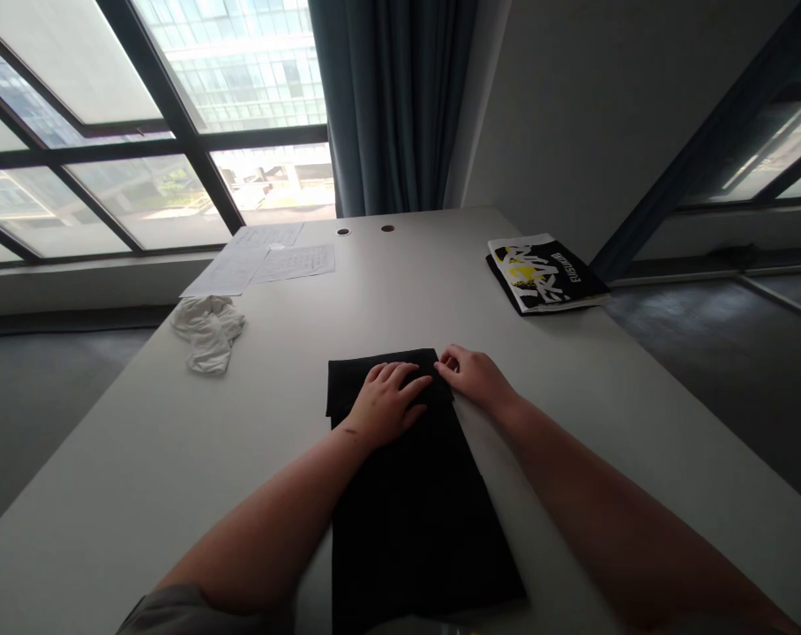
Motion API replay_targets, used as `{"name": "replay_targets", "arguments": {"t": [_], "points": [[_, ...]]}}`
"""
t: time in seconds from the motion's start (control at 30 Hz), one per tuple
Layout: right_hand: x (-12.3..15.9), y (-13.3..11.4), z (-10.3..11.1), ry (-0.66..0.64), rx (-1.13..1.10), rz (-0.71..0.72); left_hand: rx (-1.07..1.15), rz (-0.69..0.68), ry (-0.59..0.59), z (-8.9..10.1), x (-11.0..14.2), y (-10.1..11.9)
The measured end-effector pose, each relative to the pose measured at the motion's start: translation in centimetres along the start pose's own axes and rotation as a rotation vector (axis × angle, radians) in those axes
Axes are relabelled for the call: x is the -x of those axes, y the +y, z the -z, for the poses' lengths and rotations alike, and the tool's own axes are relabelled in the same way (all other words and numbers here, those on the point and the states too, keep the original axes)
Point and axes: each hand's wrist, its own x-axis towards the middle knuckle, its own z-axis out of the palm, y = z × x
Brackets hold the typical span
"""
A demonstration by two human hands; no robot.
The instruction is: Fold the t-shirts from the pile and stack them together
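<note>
A black folded piece of clothing (417, 538) lies lengthwise on the white table in front of me. Its far end is doubled back in a short flap (348, 379); the exact kind of garment does not show. My left hand (387, 401) rests flat on the flap, fingers spread. At the flap's right corner, my right hand (470, 372) has thumb and fingers pinched together on the cloth's edge. The near end of the garment runs down toward the bottom of the view.
A crumpled white cloth (208, 333) lies at the left edge of the white table (255, 494). Behind it are paper sheets (295, 262). A stack of folded black and white printed cloth (550, 273) sits at the back right. Two cable holes (388, 228) pierce the far end.
</note>
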Motion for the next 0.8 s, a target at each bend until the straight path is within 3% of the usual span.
{"name": "replay_targets", "arguments": {"t": [0.17,0.33,0.4,0.47,0.6,0.7,0.8], "points": [[2.1,-1.1,-0.7,-0.053,0.008,-0.120,-0.012,0.071,-0.031,-0.7,0.2,-0.4],[2.2,-1.3,-0.9,-0.209,-0.399,-0.354,-0.018,0.057,-0.045,-1.4,0.4,-0.6],[2.1,-1.3,-0.9,-0.256,-0.383,-0.405,-0.033,0.067,-0.047,-1.6,0.4,-0.6],[2.0,-1.2,-0.9,-0.278,-0.209,-0.353,-0.046,0.070,-0.054,-1.7,0.5,-0.5],[1.8,-0.9,-0.8,-0.243,0.169,-0.119,-0.075,0.094,-0.069,-0.6,1.8,-0.7],[2.0,-0.9,-0.3,-0.200,0.323,-0.067,-0.103,0.168,-0.015,1.4,4.8,-1.8],[2.2,-1.8,0.2,-0.067,0.380,0.014,-0.109,0.265,0.038,3.5,8.6,-3.7]]}}
